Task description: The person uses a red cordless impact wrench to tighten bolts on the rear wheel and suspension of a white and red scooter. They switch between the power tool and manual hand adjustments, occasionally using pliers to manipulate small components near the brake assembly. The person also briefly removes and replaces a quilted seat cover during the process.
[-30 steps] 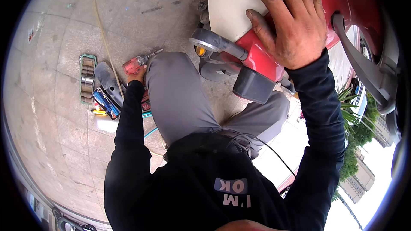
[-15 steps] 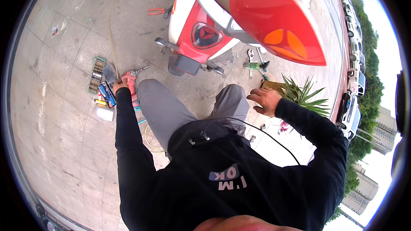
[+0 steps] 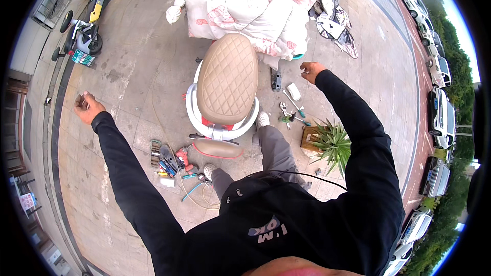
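The left hand is held out over the paved floor, toward its left edge, with fingers loosely parted and half curled; nothing is gripped. The right hand is raised at the other side, fingers bent, with nothing seen in its grasp. Between them, the tan quilted seat of a scooter is touched by neither; its front end is covered by a white-and-pink quilt. Nearest the right hand, a dark grey part and a white cover are laid on the floor, near a spiky plant. Left of the scooter, a red power drill and a socket tray are set down. Parked cars are lined up beyond the floor's right edge.
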Action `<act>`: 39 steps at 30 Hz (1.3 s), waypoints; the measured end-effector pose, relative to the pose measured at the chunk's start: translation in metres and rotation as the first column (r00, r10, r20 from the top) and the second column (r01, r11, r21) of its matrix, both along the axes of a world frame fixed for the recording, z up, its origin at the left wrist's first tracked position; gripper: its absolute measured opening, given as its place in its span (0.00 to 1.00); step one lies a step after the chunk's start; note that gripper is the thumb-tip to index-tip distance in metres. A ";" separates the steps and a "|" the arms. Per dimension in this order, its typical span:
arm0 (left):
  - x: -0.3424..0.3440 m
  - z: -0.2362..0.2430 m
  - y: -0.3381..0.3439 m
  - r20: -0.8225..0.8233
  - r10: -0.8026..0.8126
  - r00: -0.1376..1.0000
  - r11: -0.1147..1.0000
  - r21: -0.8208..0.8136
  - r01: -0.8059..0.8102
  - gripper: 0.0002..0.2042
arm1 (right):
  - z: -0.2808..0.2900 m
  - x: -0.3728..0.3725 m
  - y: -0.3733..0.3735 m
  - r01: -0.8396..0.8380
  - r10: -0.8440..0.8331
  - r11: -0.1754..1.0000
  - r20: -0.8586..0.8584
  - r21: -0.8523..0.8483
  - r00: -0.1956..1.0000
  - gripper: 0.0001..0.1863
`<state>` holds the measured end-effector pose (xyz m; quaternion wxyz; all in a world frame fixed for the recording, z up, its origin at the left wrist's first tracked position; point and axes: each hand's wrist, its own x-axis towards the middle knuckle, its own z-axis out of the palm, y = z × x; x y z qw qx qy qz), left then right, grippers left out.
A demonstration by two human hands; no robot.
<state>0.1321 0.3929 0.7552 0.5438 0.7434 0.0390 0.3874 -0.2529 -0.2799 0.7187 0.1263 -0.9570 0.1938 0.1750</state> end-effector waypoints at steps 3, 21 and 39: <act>0.038 0.034 -0.084 -0.019 -0.147 0.989 0.986 -0.080 0.145 0.18 | -0.061 0.075 -0.086 -0.099 0.112 0.955 -0.031 0.278 0.993 0.23; 0.051 -0.056 -0.484 -0.457 -0.592 0.664 0.764 -0.054 0.643 0.13 | -0.380 0.119 -0.285 0.804 -0.882 0.439 0.021 0.400 0.471 0.21; -0.071 -0.153 -0.456 -0.478 -0.821 0.312 0.365 -0.860 -0.358 0.27 | -0.027 0.277 -0.197 0.090 -0.748 0.401 0.269 0.912 0.607 0.20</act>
